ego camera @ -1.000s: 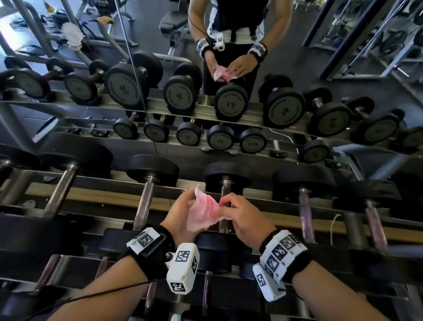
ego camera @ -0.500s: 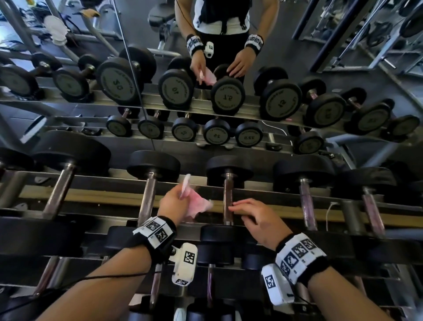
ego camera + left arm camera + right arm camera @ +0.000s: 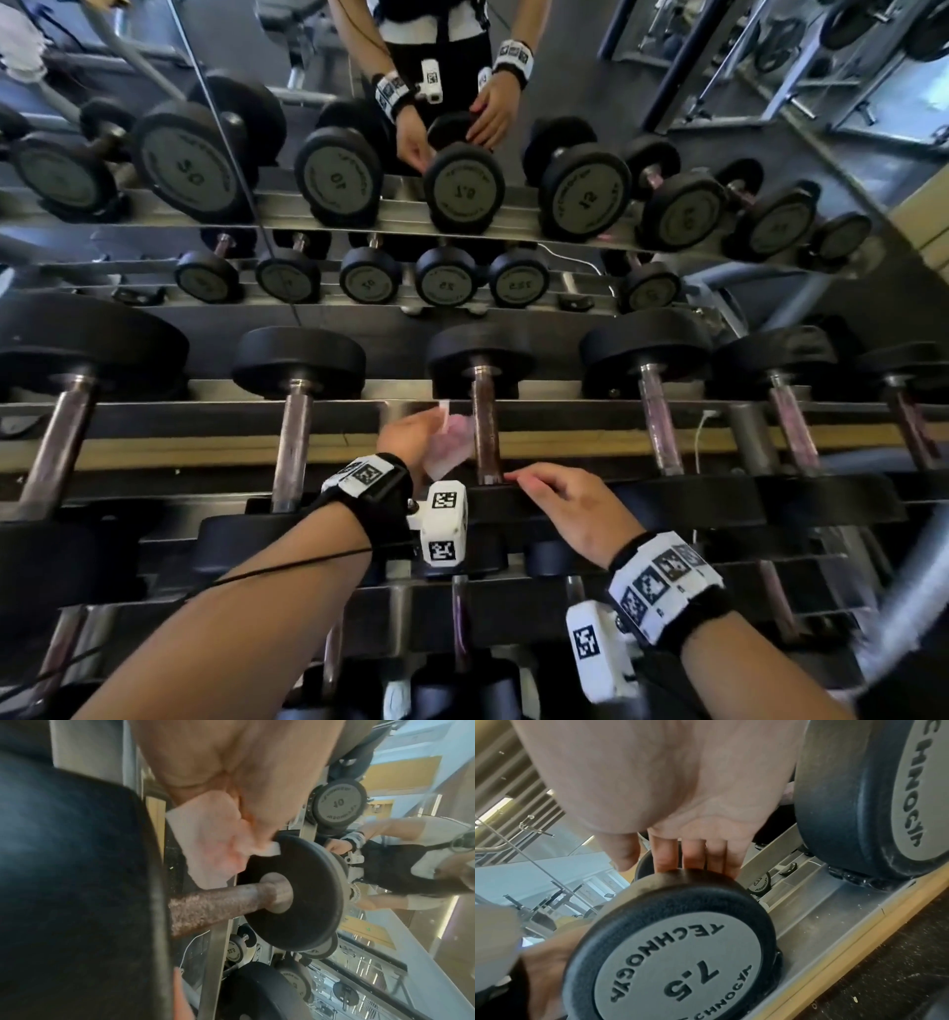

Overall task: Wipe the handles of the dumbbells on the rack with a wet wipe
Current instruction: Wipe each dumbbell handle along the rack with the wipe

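Note:
A row of black dumbbells lies on the rack (image 3: 205,411), metal handles pointing toward me. My left hand (image 3: 411,434) pinches a pink wet wipe (image 3: 452,444) just left of the rusty handle (image 3: 485,421) of the middle dumbbell. The left wrist view shows the wipe (image 3: 213,841) hanging beside that handle (image 3: 218,906), apparently not wrapped round it. My right hand (image 3: 560,501) rests with straight fingers on the near head (image 3: 683,501) of the same dumbbell, marked 7.5 (image 3: 675,953). The right-hand fingers (image 3: 693,856) lie over the head's top edge.
A mirror behind the rack reflects the dumbbell ends (image 3: 462,187) and me. Neighbouring handles stand to the left (image 3: 292,442) and right (image 3: 662,421). A lower tier of dumbbells (image 3: 462,683) sits below my wrists. Gym machines (image 3: 821,67) show in the reflection.
My right hand let go of the wipe and dropped onto the near dumbbell head. My left hand carried the wipe alone down to beside the middle handle.

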Motion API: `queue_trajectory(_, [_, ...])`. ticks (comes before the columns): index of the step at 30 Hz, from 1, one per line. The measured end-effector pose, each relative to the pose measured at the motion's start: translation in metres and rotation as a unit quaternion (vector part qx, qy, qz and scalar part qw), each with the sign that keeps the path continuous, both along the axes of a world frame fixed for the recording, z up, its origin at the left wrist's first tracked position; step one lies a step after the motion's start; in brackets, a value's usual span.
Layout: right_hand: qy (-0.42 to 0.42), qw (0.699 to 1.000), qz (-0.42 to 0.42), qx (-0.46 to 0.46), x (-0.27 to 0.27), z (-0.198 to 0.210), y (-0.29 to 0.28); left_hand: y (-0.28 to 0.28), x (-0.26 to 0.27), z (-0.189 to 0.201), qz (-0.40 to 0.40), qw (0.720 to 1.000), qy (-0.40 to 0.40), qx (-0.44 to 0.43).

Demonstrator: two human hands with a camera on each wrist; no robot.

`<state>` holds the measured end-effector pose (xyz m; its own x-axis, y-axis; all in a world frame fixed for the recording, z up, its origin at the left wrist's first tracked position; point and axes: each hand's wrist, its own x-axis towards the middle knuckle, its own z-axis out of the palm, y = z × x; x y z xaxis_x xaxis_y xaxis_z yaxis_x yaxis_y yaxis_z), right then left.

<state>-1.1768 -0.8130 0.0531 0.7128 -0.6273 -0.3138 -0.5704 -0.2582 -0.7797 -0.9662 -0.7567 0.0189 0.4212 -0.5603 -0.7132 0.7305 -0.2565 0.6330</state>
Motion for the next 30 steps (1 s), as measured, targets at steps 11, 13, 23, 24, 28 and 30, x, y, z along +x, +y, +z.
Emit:
queue_trajectory(11, [-0.005, 1.000, 0.006, 0.022, -0.008, -0.001, 0.004, -0.015, -0.006, 0.014, -0.113, 0.992, -0.038, -0.047])
queue_trajectory(13, [-0.019, 0.999, 0.001, 0.027, -0.009, -0.003, 0.005, -0.010, -0.009, 0.008, -0.115, 0.990, -0.054, -0.065])
queue_trajectory(23, [-0.078, 0.996, -0.023, 0.033, -0.014, -0.018, 0.013, -0.001, 0.014, -0.013, -0.123, 0.983, -0.136, -0.023])
queue_trajectory(24, [-0.079, 0.996, -0.023, 0.036, -0.014, -0.019, 0.012, -0.006, 0.014, -0.013, -0.106, 0.984, -0.141, -0.032])
queue_trajectory(28, [-0.081, 0.995, -0.030, 0.042, -0.016, -0.021, 0.011, -0.011, -0.006, -0.013, -0.133, 0.972, -0.186, -0.049])
queue_trajectory(30, [-0.081, 0.995, -0.030, 0.043, -0.016, -0.022, 0.011, -0.002, -0.012, -0.015, -0.166, 0.964, -0.202, -0.046])
